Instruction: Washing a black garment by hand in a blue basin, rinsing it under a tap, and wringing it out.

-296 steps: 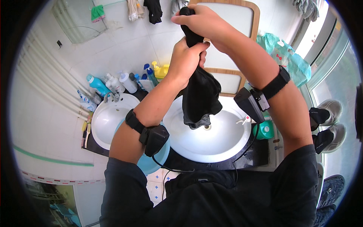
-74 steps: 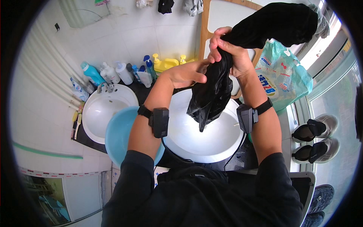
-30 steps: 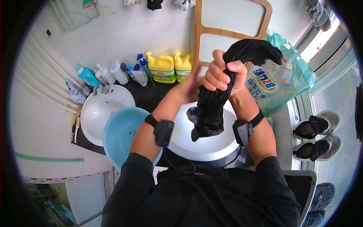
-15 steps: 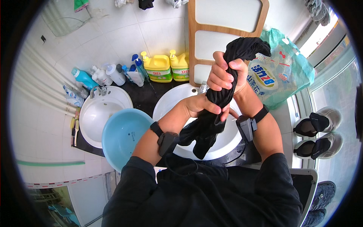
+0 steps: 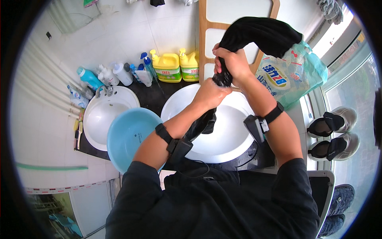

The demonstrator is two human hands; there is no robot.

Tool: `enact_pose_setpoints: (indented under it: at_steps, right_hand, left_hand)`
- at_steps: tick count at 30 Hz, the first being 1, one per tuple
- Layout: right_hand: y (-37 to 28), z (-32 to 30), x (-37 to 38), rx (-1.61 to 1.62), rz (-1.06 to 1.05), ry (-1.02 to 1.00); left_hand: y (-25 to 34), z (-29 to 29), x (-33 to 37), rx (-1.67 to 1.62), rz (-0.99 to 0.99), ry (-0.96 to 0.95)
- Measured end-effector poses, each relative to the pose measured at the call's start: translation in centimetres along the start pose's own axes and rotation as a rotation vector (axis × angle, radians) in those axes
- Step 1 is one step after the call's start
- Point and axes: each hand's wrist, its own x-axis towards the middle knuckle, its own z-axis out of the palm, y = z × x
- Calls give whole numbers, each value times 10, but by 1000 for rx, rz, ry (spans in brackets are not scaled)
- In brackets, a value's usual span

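With the left hand [image 5: 215, 94] balled into a fist, most fingertips hidden from view, and the right hand [image 5: 232, 63] just beyond, likewise fully closed, gripping a glossy, twisted black garment [image 5: 258, 31]. Held above the large white washbasin [image 5: 234, 127], nearer the body at the left hand, nearer the long loose end at the right. Stretched lengthwise from lower left to upper right through both fists, squeezed narrow at the short stretch between. Pointing upward past the right hand, then bending over rightward toward a teal plastic bag [image 5: 296, 79]; trailing at the other end toward the lower left, below the left hand. Flanked at left by a light-blue plastic tub [image 5: 129, 133] and backed by two yellow pump jugs [image 5: 167, 63].
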Motion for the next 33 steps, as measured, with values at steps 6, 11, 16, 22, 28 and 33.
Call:
enact_pose_setpoints:
  at_steps: [6,11,16,22,28,33]
  right_hand:
    - [36,2,27,-271,143,361]
    - [57,2,24,-94,163,404]
    - [52,-1,14,-72,109,362]
    - [34,-14,-3,152,168,-8]
    - [30,-32,-8,568,14,-602]
    - [34,-25,-6,787,36,-636]
  left_hand:
    - [-13,8,8,40,-39,146]
    - [-26,10,-1,40,-86,171]
    - [-25,19,-9,55,66,377]
    - [-15,-13,-5,-504,-211,-184]
    - [-15,-24,-6,-1176,-187,-872]
    - [2,-11,-13,-1338,-181,-1000]
